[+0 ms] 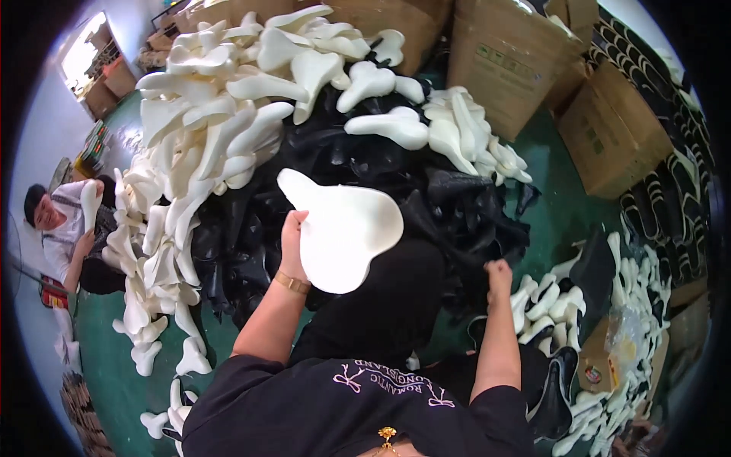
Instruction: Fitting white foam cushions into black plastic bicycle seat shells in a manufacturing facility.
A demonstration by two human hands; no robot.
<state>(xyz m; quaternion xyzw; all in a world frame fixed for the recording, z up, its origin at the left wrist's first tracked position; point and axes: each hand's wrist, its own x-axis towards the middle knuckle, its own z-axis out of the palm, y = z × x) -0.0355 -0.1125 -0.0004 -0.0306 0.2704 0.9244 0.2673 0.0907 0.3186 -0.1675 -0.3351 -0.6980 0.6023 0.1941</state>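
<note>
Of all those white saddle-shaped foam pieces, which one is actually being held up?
The large white pad in the left hand, raised above the black pile; the other white pieces lie heaped.

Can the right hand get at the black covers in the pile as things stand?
Probably yes. The right hand is closed at the edge of the black covers heap, with nothing between them; the left hand holds the white foam pad off to the side.

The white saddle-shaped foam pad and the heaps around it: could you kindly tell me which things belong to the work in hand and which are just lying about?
In hand:
- white foam pad, held up by the left hand
- black covers pile, gripped by the right hand

Lying about:
- white pad heap
- cardboard boxes
- green floor
- person seated at left
</note>
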